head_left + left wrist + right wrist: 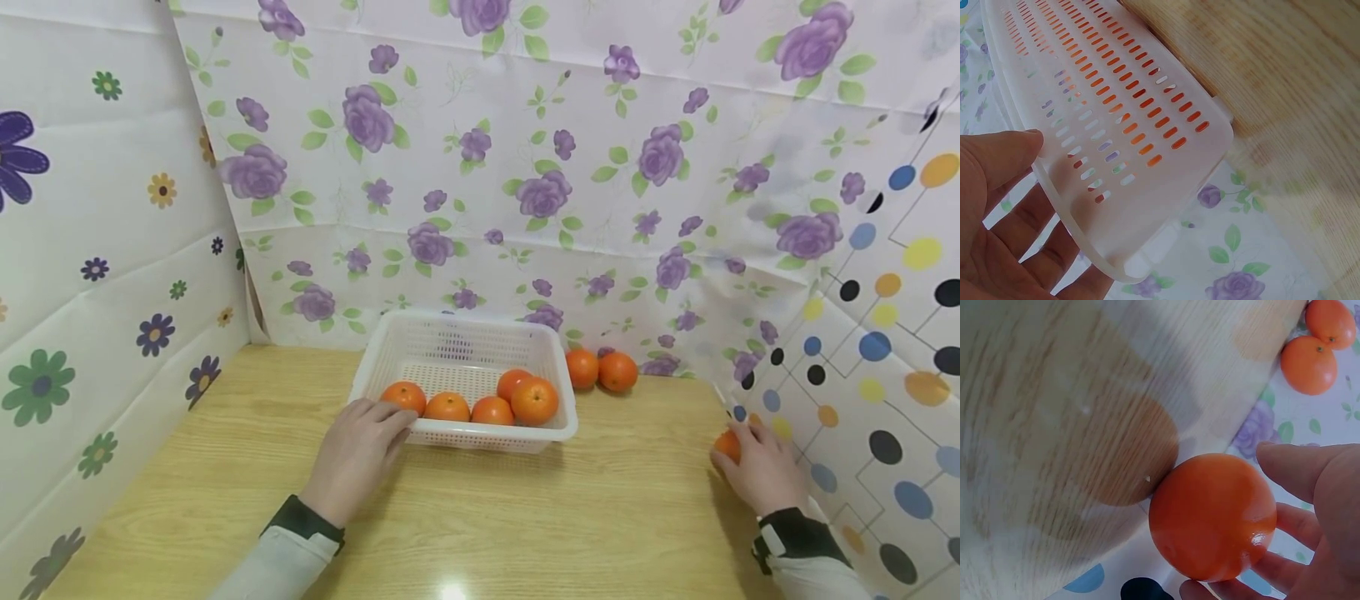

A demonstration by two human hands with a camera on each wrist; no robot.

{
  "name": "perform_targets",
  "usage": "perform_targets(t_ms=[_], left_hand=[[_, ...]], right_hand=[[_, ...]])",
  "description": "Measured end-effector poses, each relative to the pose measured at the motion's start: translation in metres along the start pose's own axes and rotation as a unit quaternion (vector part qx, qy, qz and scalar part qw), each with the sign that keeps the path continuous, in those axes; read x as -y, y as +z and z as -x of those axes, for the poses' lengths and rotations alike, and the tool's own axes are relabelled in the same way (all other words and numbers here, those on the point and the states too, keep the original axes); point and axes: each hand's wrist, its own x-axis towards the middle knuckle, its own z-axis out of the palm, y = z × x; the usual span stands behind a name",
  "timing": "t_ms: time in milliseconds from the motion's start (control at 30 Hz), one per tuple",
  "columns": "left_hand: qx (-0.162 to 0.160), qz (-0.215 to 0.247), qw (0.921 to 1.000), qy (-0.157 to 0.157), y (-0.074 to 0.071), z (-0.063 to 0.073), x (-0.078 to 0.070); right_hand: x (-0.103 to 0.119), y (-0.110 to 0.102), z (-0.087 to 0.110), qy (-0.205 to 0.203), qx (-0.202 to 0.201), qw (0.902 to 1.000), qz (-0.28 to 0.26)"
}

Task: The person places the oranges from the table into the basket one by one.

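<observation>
A white plastic basket with slotted walls stands on the table, several oranges lying along its near side. My left hand holds the basket's near left rim. In the left wrist view, the thumb lies on the outer side of the rim and the fingers reach over to the other side. At the table's right edge, my right hand is around a single orange. Its fingers curl behind and under the fruit, while the thumb stands near its upper side.
Two oranges sit side by side behind the basket's right end, close to the back wall. Printed sheets enclose the wooden table: purple roses at the back, flowers at left, coloured dots at right.
</observation>
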Motion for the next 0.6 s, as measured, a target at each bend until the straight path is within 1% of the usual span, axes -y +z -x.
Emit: perform_targets(t_ms=[133, 367, 600], left_hand=[[-0.002, -0.001, 1.0000, 0.000, 0.0004, 0.0003, 0.0002], [-0.007, 0.002, 1.0000, 0.002, 0.0006, 0.0005, 0.0004], [-0.003, -0.001, 1.0000, -0.004, 0.0007, 0.0007, -0.0003]], right_hand=[[-0.0010, 0.0011, -0.0003, 0.004, 0.000, 1.0000, 0.001], [0.0028, 0.0009, 0.0024, 0.001, -0.010, 0.9999, 0.006], [0.0043, 0.0029, 0.0050, -0.013, -0.025, 0.9996, 0.003]])
